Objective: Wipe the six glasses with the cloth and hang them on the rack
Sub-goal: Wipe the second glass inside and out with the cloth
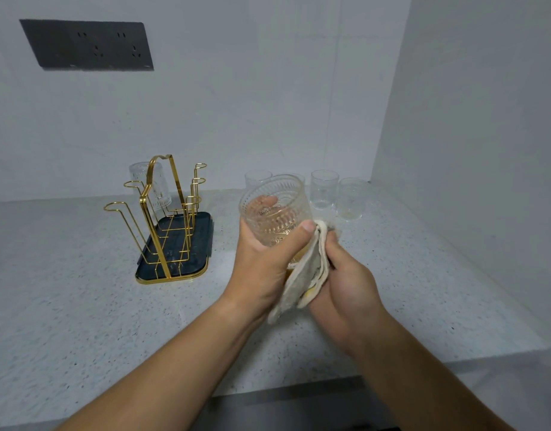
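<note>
Grips ribbed glass (pixel 275 209) in left hand (pixel 261 262), curled round its wall. Clamps cloth (pixel 305 272) in right hand (pixel 345 281) against the glass base. On rack (pixel 162 231), far left: hung glass (pixel 157 188).

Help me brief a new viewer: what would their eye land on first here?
First, the patterned glass at centre, gripped by the left hand while the right hand holds a cloth against its side. Then the gold rack to the left with a hanging glass, and more glasses standing back right.
</note>
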